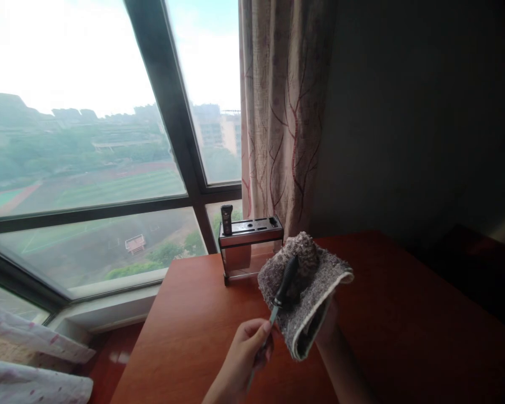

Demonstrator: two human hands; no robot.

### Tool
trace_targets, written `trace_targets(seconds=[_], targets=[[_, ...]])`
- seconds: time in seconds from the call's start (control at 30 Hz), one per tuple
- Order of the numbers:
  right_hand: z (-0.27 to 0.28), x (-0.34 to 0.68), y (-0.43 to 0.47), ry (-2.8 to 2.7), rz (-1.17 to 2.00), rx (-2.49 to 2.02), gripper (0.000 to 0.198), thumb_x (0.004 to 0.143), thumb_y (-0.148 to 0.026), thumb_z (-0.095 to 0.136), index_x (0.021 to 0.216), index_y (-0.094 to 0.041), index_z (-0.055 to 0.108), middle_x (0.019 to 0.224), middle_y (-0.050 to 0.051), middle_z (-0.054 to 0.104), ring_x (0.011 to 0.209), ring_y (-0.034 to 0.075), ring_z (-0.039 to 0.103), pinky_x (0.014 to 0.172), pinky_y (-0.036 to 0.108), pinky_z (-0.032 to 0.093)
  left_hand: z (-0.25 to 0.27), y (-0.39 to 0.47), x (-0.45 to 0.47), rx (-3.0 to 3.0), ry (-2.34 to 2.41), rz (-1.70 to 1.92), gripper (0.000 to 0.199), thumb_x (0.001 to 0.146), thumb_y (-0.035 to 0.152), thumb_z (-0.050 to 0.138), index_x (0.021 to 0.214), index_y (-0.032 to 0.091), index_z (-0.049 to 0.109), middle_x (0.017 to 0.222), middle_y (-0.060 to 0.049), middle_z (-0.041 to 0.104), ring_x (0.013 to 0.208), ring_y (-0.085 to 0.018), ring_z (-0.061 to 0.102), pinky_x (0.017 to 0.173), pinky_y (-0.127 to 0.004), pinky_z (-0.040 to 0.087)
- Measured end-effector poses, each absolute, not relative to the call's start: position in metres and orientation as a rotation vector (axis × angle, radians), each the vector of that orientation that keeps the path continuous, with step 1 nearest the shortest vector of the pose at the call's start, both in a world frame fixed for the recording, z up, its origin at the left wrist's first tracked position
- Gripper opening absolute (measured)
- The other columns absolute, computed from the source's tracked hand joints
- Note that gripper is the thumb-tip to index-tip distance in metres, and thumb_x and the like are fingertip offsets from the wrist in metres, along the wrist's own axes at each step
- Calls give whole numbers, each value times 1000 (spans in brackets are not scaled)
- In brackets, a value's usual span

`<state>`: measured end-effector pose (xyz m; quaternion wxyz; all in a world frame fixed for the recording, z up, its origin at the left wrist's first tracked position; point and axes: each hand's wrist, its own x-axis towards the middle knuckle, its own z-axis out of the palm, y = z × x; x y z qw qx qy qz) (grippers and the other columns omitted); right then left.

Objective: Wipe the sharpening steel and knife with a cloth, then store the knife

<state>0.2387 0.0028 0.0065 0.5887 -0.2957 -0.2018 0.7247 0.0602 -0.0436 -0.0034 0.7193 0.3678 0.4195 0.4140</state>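
Note:
My left hand (252,342) is closed around the metal shaft of what looks like a sharpening steel (287,280). Its black handle points up and away from me, and a collar shows where the handle meets the shaft. Behind the handle is a folded grey-brown fluffy cloth (315,286) with a pale edge. The handle lies against this cloth. My right hand (328,321) holds the cloth from behind and below; most of its fingers are hidden by the cloth. Both hands are above the reddish-brown table (185,331).
A knife rack (252,227) with a slotted top stands at the table's far edge, one black handle (226,219) upright in its left end. Behind it hang a patterned curtain (278,112) and a large window (88,140). White spotted fabric (33,359) is at lower left.

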Motion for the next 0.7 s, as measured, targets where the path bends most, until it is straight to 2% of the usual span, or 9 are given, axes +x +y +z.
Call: trace_targets(seconds=[0.13, 0.23, 0.3, 0.5, 0.7], targets=[[-6, 238, 2, -477, 1622, -692, 46, 51, -63, 77, 79, -27, 70, 83, 5, 75, 90, 32, 68, 78, 48, 54, -6, -39, 65, 1005, 1141, 1005, 41, 73, 54, 68, 71, 12, 67, 50, 2, 52, 43, -7, 33, 43, -20, 21], [-3, 224, 1, -525, 1471, -770, 44, 53, -43, 85, 90, -28, 69, 89, 1, 75, 89, 26, 69, 81, 41, 54, -8, -39, 70, 1249, 1229, 1117, 34, 74, 47, 69, 68, 13, 68, 59, -2, 59, 56, -14, 47, 53, -23, 35], [2, 213, 2, -552, 1332, -833, 45, 56, -36, 85, 96, -28, 68, 95, 0, 74, 91, 23, 68, 84, 36, 53, -7, -42, 72, 1391, 1290, 1168, 29, 74, 43, 68, 67, 15, 69, 60, -2, 60, 61, -17, 50, 57, -24, 38], [11, 213, 7, -694, 993, -1048, 33, 58, -35, 83, 87, -22, 72, 89, 3, 76, 87, 24, 68, 79, 33, 53, -7, -45, 70, 1436, 1281, 1148, 39, 84, 47, 57, 65, 15, 68, 54, 0, 53, 54, -14, 45, 54, -23, 35], [8, 226, 10, -739, 984, -1079, 28, 59, -33, 82, 82, -21, 72, 81, 2, 76, 78, 24, 69, 71, 33, 53, -10, -45, 74, 987, 1089, 995, 51, 71, 64, 64, 65, 13, 63, 45, 6, 38, 41, -6, 27, 41, -21, 17]])
